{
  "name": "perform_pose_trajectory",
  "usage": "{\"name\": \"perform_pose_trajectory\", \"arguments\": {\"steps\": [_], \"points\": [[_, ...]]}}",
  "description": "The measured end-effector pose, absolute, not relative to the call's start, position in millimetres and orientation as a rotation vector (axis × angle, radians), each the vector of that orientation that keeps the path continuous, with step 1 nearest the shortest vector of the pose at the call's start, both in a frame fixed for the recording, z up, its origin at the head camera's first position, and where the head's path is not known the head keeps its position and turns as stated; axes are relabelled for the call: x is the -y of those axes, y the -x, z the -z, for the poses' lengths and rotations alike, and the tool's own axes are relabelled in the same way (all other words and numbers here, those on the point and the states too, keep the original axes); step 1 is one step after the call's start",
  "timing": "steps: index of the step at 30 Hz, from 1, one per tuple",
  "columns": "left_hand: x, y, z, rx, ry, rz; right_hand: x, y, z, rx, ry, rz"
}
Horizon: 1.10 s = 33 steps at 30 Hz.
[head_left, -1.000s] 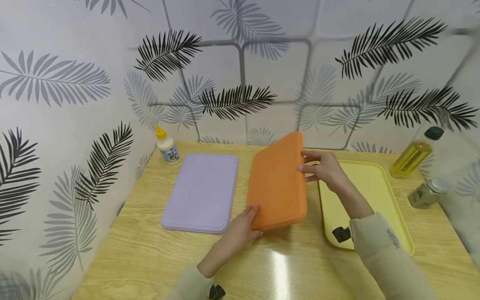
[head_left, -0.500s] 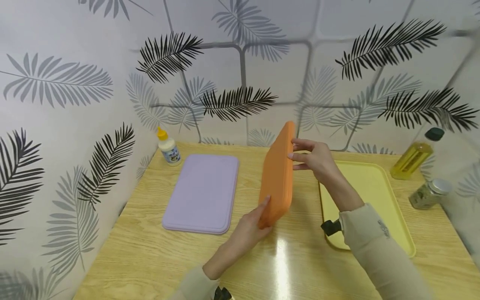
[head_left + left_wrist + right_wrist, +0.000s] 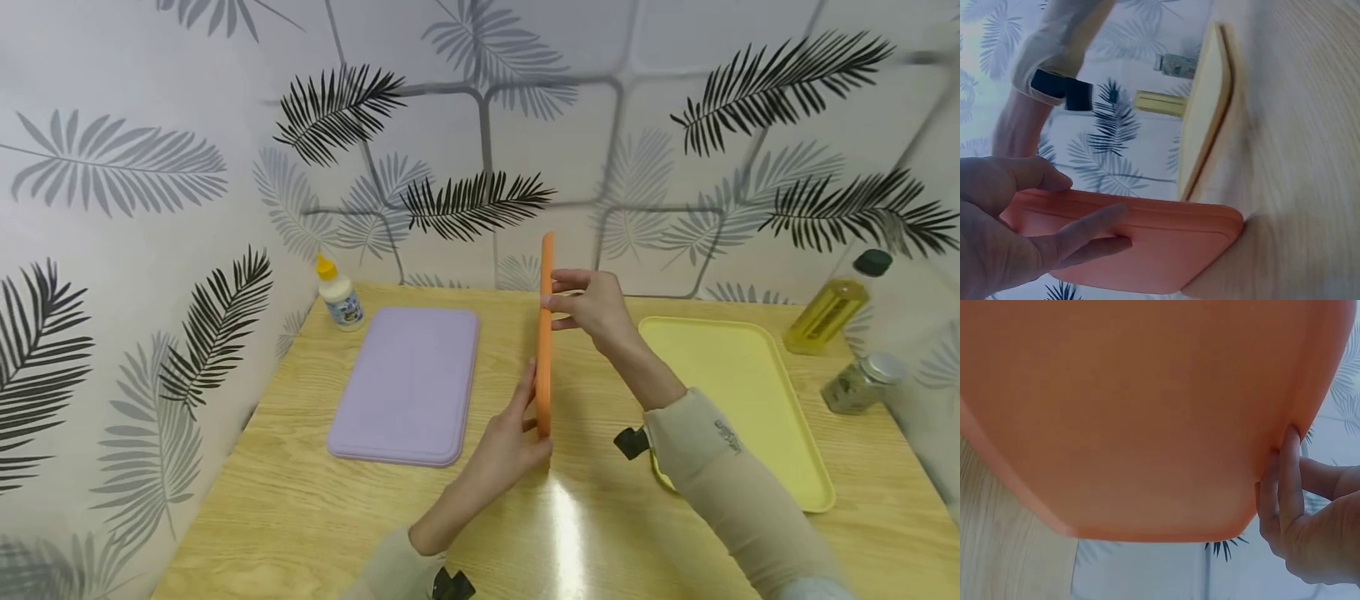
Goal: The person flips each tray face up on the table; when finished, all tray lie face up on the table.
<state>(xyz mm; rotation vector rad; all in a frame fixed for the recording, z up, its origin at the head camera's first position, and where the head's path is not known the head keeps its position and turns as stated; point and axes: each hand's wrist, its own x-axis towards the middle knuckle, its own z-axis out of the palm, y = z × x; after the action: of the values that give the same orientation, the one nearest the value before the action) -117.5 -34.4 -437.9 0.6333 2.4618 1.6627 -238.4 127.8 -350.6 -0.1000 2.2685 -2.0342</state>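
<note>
An orange board (image 3: 545, 333) stands on edge in the middle of the wooden table (image 3: 315, 500), seen edge-on in the head view. My left hand (image 3: 517, 437) grips its near lower corner, fingers along one face (image 3: 1085, 231). My right hand (image 3: 588, 304) pinches the far upper part of the board; in the right wrist view its fingers (image 3: 1288, 481) curl on the board's rim (image 3: 1147, 419). A lilac board (image 3: 408, 383) lies flat to the left, and a yellow tray (image 3: 731, 392) lies flat to the right.
A small white bottle with a yellow cap (image 3: 337, 293) stands at the back left by the wall. An oil bottle (image 3: 836, 304) and a glass jar (image 3: 862, 383) stand at the right. Leaf-patterned walls close in the table on three sides.
The orange board has been tipped up from a slanted lean to fully upright on its edge. Both hands stayed on it, and the right hand moved left with its top.
</note>
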Motion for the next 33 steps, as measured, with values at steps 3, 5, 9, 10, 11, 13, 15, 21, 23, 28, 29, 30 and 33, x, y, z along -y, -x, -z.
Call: {"name": "perform_pose_trajectory", "arguments": {"steps": [3,5,9,10,11,13,15,21,23,28,29,30,33], "points": [[33,117,429,-2.434,-0.564,-1.718,-120,239,352,-2.265,0.095,2.041],[32,116,424,-2.439,-0.537,-1.736,-117,239,353,-2.261,0.090,2.048],[33,113,417,-2.462,-0.476,-1.748,-113,238,354,-2.251,0.077,2.065],[34,112,415,-2.474,-0.468,-1.741,-113,237,354,-2.249,0.073,2.067],[34,112,414,-2.478,-0.460,-1.744,-112,237,354,-2.248,0.070,2.067],[35,110,412,-2.487,-0.433,-1.747,-111,236,354,-2.242,0.064,2.065],[36,110,409,-2.493,-0.414,-1.762,-111,235,354,-2.237,0.061,2.066],[40,108,401,-2.416,-0.359,-1.894,-105,234,361,-2.210,0.094,2.086],[42,107,401,-2.360,-0.343,-1.952,-106,232,371,-2.217,0.128,2.052],[50,106,408,-2.302,-0.257,-2.009,-130,218,425,-2.509,0.202,1.617],[52,107,410,-2.293,-0.229,-2.017,-138,216,438,-2.578,0.186,1.501],[55,107,413,-2.276,-0.202,-2.033,-146,214,449,-2.634,0.170,1.389],[63,110,419,-2.166,-0.150,-2.137,-164,211,474,-2.679,0.089,1.205]]}}
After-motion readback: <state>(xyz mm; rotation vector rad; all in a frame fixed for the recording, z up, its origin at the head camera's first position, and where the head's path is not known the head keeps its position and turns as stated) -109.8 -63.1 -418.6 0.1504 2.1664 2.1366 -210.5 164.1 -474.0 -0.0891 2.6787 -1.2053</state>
